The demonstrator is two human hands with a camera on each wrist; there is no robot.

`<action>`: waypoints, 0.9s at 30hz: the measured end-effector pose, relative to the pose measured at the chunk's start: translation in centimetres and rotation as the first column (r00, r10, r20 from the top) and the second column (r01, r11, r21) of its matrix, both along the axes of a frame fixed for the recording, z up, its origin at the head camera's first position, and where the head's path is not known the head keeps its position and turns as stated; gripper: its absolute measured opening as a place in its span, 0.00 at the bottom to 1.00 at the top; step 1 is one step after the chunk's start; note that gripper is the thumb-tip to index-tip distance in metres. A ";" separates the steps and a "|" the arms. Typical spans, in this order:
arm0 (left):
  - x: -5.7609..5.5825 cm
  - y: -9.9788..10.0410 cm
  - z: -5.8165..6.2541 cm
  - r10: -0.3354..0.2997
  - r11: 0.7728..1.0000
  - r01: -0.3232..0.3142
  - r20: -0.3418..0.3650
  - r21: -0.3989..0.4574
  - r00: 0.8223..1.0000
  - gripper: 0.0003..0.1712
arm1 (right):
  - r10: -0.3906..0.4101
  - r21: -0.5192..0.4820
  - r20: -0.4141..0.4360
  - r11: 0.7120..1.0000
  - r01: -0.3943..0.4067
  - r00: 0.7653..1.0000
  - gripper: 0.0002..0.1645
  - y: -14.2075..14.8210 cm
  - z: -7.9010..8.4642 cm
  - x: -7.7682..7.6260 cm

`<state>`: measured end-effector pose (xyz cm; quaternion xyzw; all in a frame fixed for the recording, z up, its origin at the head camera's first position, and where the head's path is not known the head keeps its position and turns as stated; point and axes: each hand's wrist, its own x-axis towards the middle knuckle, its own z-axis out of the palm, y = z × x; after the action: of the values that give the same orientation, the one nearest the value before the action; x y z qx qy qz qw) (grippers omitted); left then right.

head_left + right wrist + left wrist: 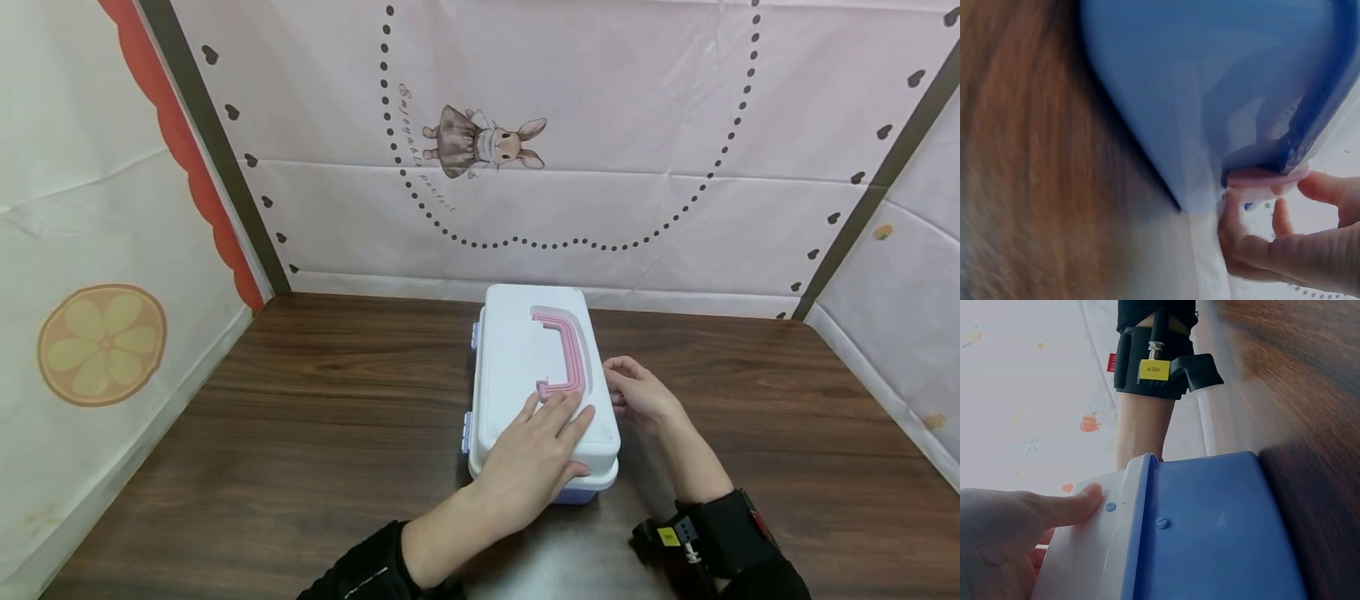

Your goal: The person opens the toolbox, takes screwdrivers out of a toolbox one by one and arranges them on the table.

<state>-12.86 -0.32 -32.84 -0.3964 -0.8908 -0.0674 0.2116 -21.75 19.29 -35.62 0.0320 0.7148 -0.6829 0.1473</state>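
Note:
A storage box with a white lid (517, 333) and a blue base (1210, 531) stands on the wooden table. A folded pink handle (574, 354) lies in a recess of the lid. My left hand (528, 462) rests on the near part of the lid with its fingers spread, fingertips by the handle's near end. Its thumb (1069, 507) lies along the lid's near side. At the box's right side, my right hand (641, 393) has its thumb and curled fingers around a pink latch (1263, 177). The box's inside is hidden under the lid.
Blue hinges (467, 432) show along the box's left side. Brown wood-grain table (337, 417) surrounds the box. A printed cloth wall (600, 100) rises close behind it, with more cloth walls at the left and right.

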 end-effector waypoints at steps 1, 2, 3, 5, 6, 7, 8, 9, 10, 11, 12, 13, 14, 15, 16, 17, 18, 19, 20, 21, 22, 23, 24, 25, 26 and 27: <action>0.0 0.0 0.0 0.001 1.000 -0.001 -0.004 0.000 1.000 0.32 | 0.008 -0.006 0.007 1.000 -0.008 1.000 0.18 0.0 0.0 0.0; 0.0 0.0 0.0 0.002 1.000 -0.002 -0.010 -0.001 1.000 0.32 | 0.024 -0.005 0.014 1.000 -0.024 1.000 0.21 0.1 0.0 0.0; 0.0 0.0 0.0 0.003 1.000 -0.003 -0.018 -0.001 1.000 0.32 | 0.043 0.006 0.019 0.999 -0.043 0.999 0.23 0.1 0.0 0.0; 0.0 0.0 -0.1 0.005 1.000 -0.005 -0.033 0.003 0.999 0.32 | 0.073 0.017 0.025 0.997 -0.073 0.997 0.27 0.2 -0.1 -0.1; 0.0 0.1 -0.1 0.005 1.000 -0.005 -0.040 0.006 0.999 0.32 | 0.086 0.020 0.025 0.996 -0.087 0.996 0.28 0.2 -0.1 -0.1; 0.0 0.1 -0.1 0.005 1.000 -0.005 -0.045 0.008 0.999 0.32 | 0.092 0.021 0.028 0.996 -0.092 0.995 0.28 0.2 -0.1 -0.2; 0.0 0.0 -0.1 0.004 1.000 -0.003 -0.048 0.010 0.999 0.32 | 0.101 0.019 0.028 0.995 -0.101 0.995 0.27 0.3 -0.2 -0.2; 0.0 0.0 -0.1 0.003 1.000 -0.003 -0.049 0.012 0.999 0.32 | 0.104 0.015 0.029 0.994 -0.104 0.994 0.27 0.3 -0.2 -0.2; 0.0 0.1 -0.2 0.002 1.000 -0.002 -0.048 0.013 0.999 0.32 | 0.104 0.007 0.034 0.995 -0.104 0.994 0.26 0.3 -0.3 -0.2; 0.0 0.1 -0.2 0.001 1.000 -0.001 -0.047 0.012 0.999 0.32 | 0.090 0.002 0.036 0.996 -0.090 0.995 0.25 0.3 -0.3 -0.2; 0.0 0.1 -0.2 0.001 1.000 0.000 -0.046 0.011 0.999 0.32 | 0.076 -0.001 0.029 0.997 -0.076 0.997 0.25 0.3 -0.3 -0.2; 0.0 0.1 -0.2 0.001 1.000 0.000 -0.044 0.008 0.999 0.32 | 0.059 -0.004 0.021 0.998 -0.059 0.998 0.25 0.3 -0.3 -0.1; 0.0 0.1 -0.2 0.000 1.000 0.000 -0.042 0.006 0.999 0.32 | 0.040 -0.001 0.009 0.999 -0.040 0.999 0.26 0.3 -0.2 -0.1; 0.0 0.1 -0.2 -0.001 1.000 0.001 -0.040 0.004 0.999 0.32 | 0.020 0.008 -0.002 1.000 -0.020 1.000 0.26 0.3 -0.1 0.0; 0.0 0.1 -0.2 -0.001 1.000 0.001 -0.039 0.002 0.999 0.32 | 0.001 0.017 -0.016 1.000 -0.001 1.000 0.27 0.2 0.1 0.1; 0.0 0.1 -0.2 -0.001 1.000 0.001 -0.039 0.000 0.999 0.32 | -0.016 0.033 -0.036 0.999 0.017 0.999 0.27 0.1 0.3 0.2; 0.0 0.1 -0.2 -0.001 1.000 0.001 -0.037 -0.001 0.999 0.32 | -0.021 0.052 -0.056 0.998 0.024 0.998 0.28 0.1 0.5 0.3; 0.0 0.1 -0.2 0.000 1.000 0.000 -0.036 -0.002 0.999 0.32 | -0.023 0.074 -0.074 0.997 0.029 0.997 0.28 0.0 0.6 0.4; 0.0 0.1 -0.2 -0.001 1.000 0.000 -0.035 -0.002 0.999 0.32 | -0.030 0.099 -0.086 0.994 0.038 0.996 0.29 0.0 0.9 0.4; 0.0 0.1 -0.2 -0.001 1.000 0.000 -0.035 -0.003 0.999 0.32 | -0.032 0.122 -0.098 0.992 0.043 0.995 0.29 0.0 1.0 0.5; 0.0 0.1 -0.1 -0.001 1.000 0.001 -0.035 -0.003 0.999 0.32 | -0.035 0.144 -0.111 0.988 0.051 0.993 0.30 0.0 1.2 0.5; 0.0 0.1 -0.1 -0.001 1.000 0.001 -0.035 -0.003 0.999 0.32 | -0.037 0.166 -0.122 0.984 0.057 0.992 0.31 0.1 1.4 0.6; 0.0 0.0 -0.1 -0.002 1.000 0.002 -0.036 -0.003 0.999 0.32 | -0.041 0.178 -0.128 0.982 0.063 0.991 0.32 0.2 1.6 0.6; 0.0 0.0 -0.1 -0.002 1.000 0.002 -0.038 -0.005 0.999 0.32 | -0.041 0.184 -0.133 0.981 0.066 0.990 0.33 0.3 1.7 0.6; 0.0 0.0 -0.2 -0.002 1.000 0.002 -0.041 -0.007 0.999 0.32 | -0.042 0.187 -0.134 0.980 0.067 0.990 0.32 0.5 1.8 0.6; 0.0 0.0 -0.2 -0.002 1.000 0.002 -0.044 -0.008 0.999 0.32 | -0.038 0.185 -0.139 0.981 0.064 0.989 0.31 0.6 1.9 0.7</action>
<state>-12.87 -0.29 -33.02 -0.3996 -0.8858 -0.0551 0.2295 -21.09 19.91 -33.76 0.0179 0.7835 -0.6163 0.0772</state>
